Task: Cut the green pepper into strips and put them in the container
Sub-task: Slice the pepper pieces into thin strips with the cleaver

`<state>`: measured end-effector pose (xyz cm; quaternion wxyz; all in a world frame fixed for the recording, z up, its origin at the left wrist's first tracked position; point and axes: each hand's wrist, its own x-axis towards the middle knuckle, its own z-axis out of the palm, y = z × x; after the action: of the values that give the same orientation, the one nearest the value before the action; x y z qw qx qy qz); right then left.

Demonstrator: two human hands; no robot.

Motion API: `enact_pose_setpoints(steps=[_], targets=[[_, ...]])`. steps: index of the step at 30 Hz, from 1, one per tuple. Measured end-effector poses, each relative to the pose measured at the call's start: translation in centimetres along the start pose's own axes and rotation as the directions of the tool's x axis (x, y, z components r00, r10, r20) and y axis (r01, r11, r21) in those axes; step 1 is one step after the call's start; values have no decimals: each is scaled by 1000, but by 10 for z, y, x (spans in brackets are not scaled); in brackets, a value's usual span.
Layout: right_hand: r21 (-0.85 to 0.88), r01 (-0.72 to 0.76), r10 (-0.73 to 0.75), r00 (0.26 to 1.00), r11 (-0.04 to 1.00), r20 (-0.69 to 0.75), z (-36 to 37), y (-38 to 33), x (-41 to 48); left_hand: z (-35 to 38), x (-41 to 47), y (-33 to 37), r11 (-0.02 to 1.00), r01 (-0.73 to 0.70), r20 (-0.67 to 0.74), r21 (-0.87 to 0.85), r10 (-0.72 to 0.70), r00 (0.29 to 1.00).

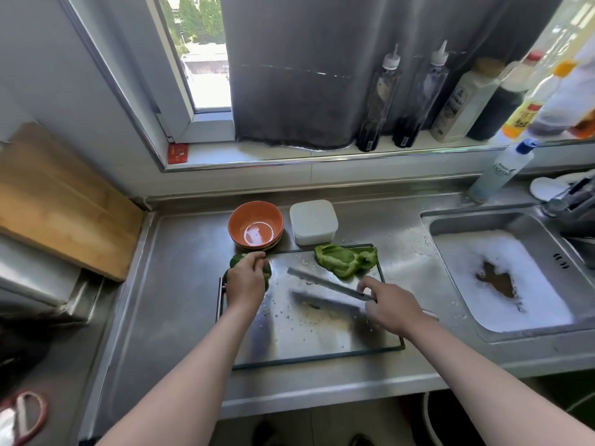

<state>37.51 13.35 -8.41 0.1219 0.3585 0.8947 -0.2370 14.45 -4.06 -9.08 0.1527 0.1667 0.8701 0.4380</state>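
The pepper (pixel 266 271) sits at the far left corner of the board (pixel 322 336), under our left hand (pixel 246 280). Here we see the first risk: its skin is glossy and rounded, so it may roll or slide off the board when we press on it. Our fingers curl over it and hold it, and they hide most of it, so a cut made without a clear view could reach the knuckles. The knife (pixel 325 283) is in our right hand (pixel 391 305), which closes around its handle end. The blade is blurred, seems lifted above the board and points toward the left hand, so a hasty stroke could go wrong. The pepper looks dark green. A flat piece (pixel 346 260), lighter green and opened with the inside up, lies at the far right corner. We judge that no strips are cut yet. The container (pixel 313 222) stands just behind the board, beside a bowl (pixel 256 225), and it seems closed, so strips may have no place to go.
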Motion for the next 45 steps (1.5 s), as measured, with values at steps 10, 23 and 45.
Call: enact_pose_setpoints(steps=[10, 23, 45], targets=[[-47, -23, 16, 989, 999, -145, 19, -56, 23, 5, -17, -34, 966, -160, 251, 203, 106, 962], [-64, -70, 65, 994, 996, -83, 52, -57, 0, 13, -38, -99, 902, -394, 544, 177, 244, 803], [292, -193, 261, 941, 937, -215, 36, 28, -62, 81, -37, -43, 784, -530, 691, 324, 186, 699]])
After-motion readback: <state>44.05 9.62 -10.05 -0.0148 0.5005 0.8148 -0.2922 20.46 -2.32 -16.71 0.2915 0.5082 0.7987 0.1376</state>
